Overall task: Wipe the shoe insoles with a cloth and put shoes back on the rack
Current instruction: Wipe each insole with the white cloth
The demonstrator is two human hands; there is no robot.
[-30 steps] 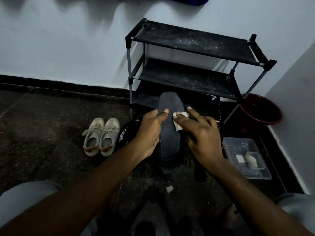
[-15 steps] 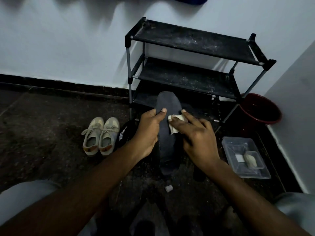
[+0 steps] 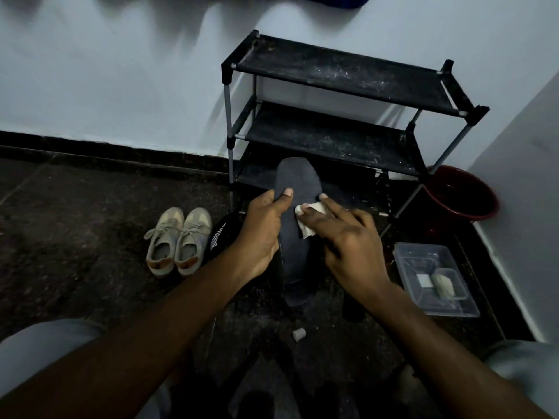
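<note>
Clamping the light, bendy insole [image 3: 299,182] by its edge, your left hand [image 3: 263,234] supports it; your right hand [image 3: 348,240] presses the cloth [image 3: 311,214] with straight fingers [image 3: 332,207].

A home corner, dimly lit: a black three-tier shoe rack [image 3: 338,116] against a pale wall, beige sneakers [image 3: 178,240] on dark speckled floor, a red bucket [image 3: 462,195] beside
</note>
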